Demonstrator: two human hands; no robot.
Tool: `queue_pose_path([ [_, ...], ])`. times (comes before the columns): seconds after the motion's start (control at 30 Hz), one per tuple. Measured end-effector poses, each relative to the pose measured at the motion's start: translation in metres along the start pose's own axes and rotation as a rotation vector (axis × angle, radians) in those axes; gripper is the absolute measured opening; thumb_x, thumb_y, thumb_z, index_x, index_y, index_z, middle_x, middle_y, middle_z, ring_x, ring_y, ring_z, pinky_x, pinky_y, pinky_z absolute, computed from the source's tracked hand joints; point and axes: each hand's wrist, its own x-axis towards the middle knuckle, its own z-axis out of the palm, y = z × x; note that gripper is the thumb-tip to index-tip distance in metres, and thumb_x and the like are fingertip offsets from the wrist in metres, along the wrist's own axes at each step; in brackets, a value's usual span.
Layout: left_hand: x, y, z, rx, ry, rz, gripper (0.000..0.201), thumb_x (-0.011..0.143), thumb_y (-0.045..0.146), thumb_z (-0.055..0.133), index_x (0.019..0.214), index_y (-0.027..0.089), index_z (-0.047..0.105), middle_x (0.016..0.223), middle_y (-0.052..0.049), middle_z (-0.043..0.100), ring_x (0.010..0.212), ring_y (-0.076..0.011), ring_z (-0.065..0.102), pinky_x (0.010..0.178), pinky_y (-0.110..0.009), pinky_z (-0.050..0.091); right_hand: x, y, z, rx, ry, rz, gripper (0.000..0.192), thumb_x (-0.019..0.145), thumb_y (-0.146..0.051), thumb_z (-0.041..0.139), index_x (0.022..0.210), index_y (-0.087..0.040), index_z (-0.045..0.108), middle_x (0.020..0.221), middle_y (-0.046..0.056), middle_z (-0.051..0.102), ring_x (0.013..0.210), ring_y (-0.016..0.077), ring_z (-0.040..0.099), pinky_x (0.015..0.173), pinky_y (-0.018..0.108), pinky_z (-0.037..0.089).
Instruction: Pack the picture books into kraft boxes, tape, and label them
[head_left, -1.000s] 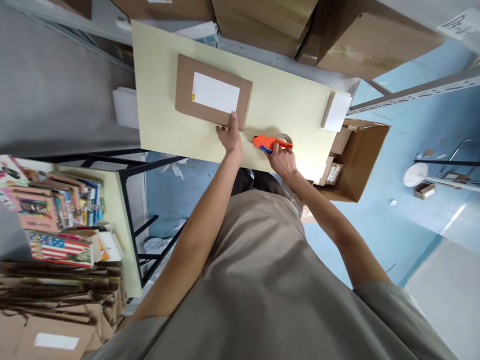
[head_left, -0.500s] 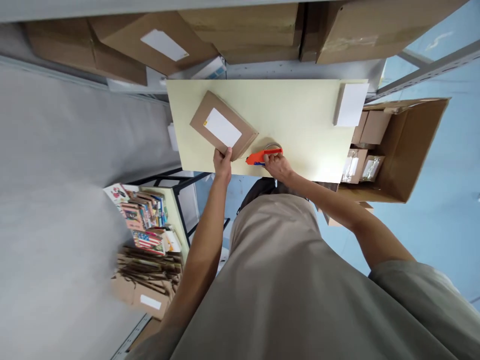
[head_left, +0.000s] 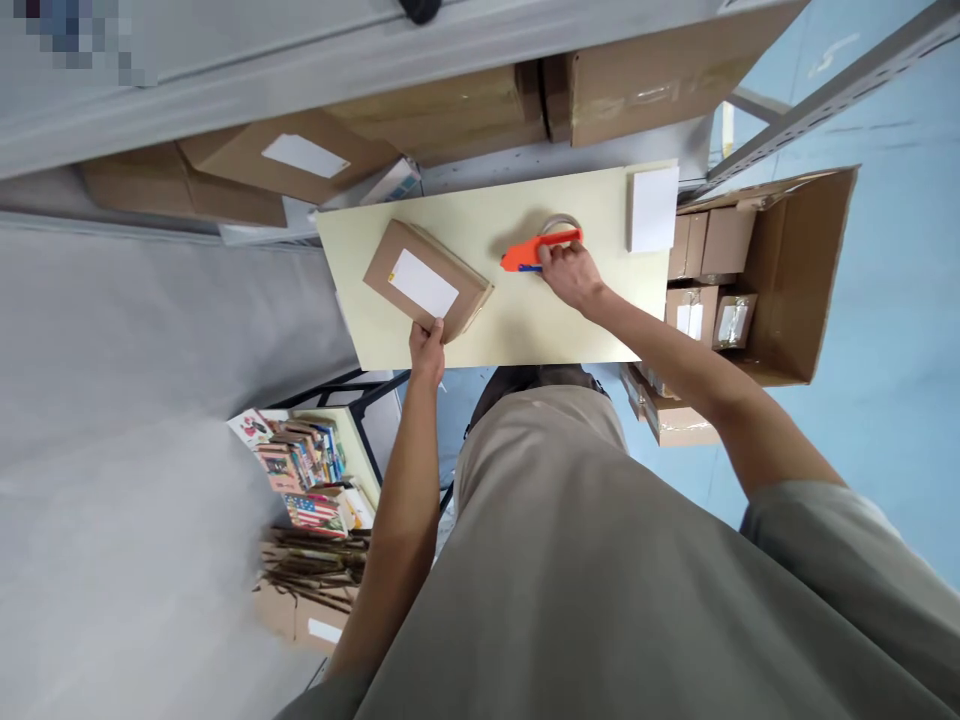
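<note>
My left hand (head_left: 428, 352) grips the near corner of a brown cardboard box (head_left: 466, 292) that bears a white label (head_left: 423, 283). The box sits at an angle on the left part of a pale yellow tabletop (head_left: 600, 330). Over the middle of the table, my right hand (head_left: 571, 272) is closed around an orange tape dispenser (head_left: 529, 254). A roll of tape shows at its far side, and its nose points left toward the box, apart from it. My fingers hide part of its handle.
A stack of white labels (head_left: 654, 210) lies at the table's right end. Beyond that stands a large open carton (head_left: 806, 270) holding smaller boxes. Cardboard boxes (head_left: 450, 115) line the shelf behind the table. Books (head_left: 304, 455) stand on a lower surface at left.
My right hand has moved the tape dispenser away from the table's near edge and from the box's near corner. The left hand keeps hold of the box. The camera view has shifted.
</note>
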Motion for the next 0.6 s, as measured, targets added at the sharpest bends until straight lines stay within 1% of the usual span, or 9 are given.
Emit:
queue_pose_path([
  [0.1,-0.001,0.006,-0.004,0.004,-0.039,-0.007,0.059,0.091,0.059,0.085,0.134,0.025,0.063,0.166,-0.018,0.067,0.159,-0.0286,0.062,0.129,-0.043,0.055,0.035,-0.015,-0.006,0.036,0.040,-0.042,0.056,0.119,-0.024,0.026,0.163,0.006,0.044,0.140,0.032,0.075,0.129,0.0410,0.074,0.119,0.061,0.049],
  [0.2,0.001,0.014,-0.016,0.059,-0.096,-0.031,0.060,0.085,0.058,0.089,0.130,0.025,0.065,0.160,-0.018,0.072,0.157,-0.0307,0.064,0.129,-0.047,0.055,0.051,-0.026,-0.006,0.025,-0.006,-0.113,0.056,0.117,-0.021,0.030,0.164,0.003,0.047,0.142,0.029,0.077,0.132,0.0404,0.073,0.120,0.061,0.047],
  [0.27,0.006,0.021,-0.032,0.103,-0.151,-0.038,0.064,0.080,0.057,0.093,0.129,0.025,0.067,0.153,-0.018,0.077,0.154,-0.0328,0.068,0.130,-0.050,0.055,0.053,-0.033,-0.004,-0.001,-0.043,-0.169,0.056,0.114,-0.016,0.030,0.164,0.001,0.050,0.144,0.027,0.078,0.134,0.0387,0.073,0.123,0.059,0.046],
  [0.33,0.015,0.032,-0.052,0.137,-0.213,-0.044,0.071,0.072,0.053,0.099,0.130,0.024,0.070,0.140,-0.017,0.083,0.147,-0.0357,0.072,0.131,-0.055,0.054,0.049,-0.045,0.000,-0.020,-0.055,-0.219,0.058,0.111,-0.010,0.029,0.164,0.001,0.051,0.146,0.027,0.077,0.136,0.0367,0.074,0.125,0.056,0.044],
  [0.4,0.026,0.045,-0.072,0.190,-0.273,-0.053,0.077,0.065,0.046,0.102,0.132,0.023,0.072,0.132,-0.017,0.086,0.142,-0.0388,0.075,0.132,-0.060,0.053,0.044,-0.060,0.005,-0.017,-0.065,-0.263,0.060,0.110,-0.006,0.028,0.164,0.003,0.052,0.147,0.029,0.077,0.135,0.0353,0.075,0.125,0.053,0.044],
  [0.43,0.031,0.052,-0.081,0.233,-0.294,-0.056,0.080,0.063,0.043,0.103,0.134,0.022,0.072,0.131,-0.017,0.086,0.141,-0.0402,0.075,0.132,-0.062,0.053,0.042,-0.070,0.008,-0.005,-0.076,-0.283,0.059,0.109,-0.005,0.029,0.163,0.004,0.053,0.146,0.029,0.077,0.133,0.0349,0.076,0.125,0.052,0.045],
  [0.5,0.040,0.065,-0.093,0.347,-0.310,-0.042,0.087,0.061,0.038,0.101,0.141,0.020,0.071,0.141,-0.018,0.082,0.145,-0.0421,0.073,0.133,-0.063,0.052,0.038,-0.092,0.015,0.030,-0.099,-0.310,0.059,0.108,-0.002,0.030,0.160,0.004,0.056,0.143,0.029,0.079,0.130,0.0345,0.079,0.121,0.051,0.049],
  [0.53,0.043,0.071,-0.096,0.413,-0.293,-0.035,0.091,0.063,0.037,0.099,0.147,0.020,0.068,0.148,-0.019,0.079,0.150,-0.0429,0.069,0.135,-0.063,0.050,0.037,-0.103,0.018,0.046,-0.107,-0.318,0.059,0.107,-0.001,0.031,0.160,0.003,0.057,0.141,0.029,0.080,0.128,0.0343,0.080,0.117,0.050,0.052],
  [0.6,0.048,0.081,-0.091,0.544,-0.187,-0.041,0.099,0.071,0.041,0.096,0.161,0.020,0.060,0.165,-0.023,0.067,0.164,-0.0456,0.056,0.141,-0.065,0.040,0.036,-0.128,0.023,0.073,-0.104,-0.330,0.060,0.105,0.001,0.033,0.158,0.002,0.060,0.138,0.028,0.082,0.125,0.0340,0.081,0.110,0.049,0.056],
])
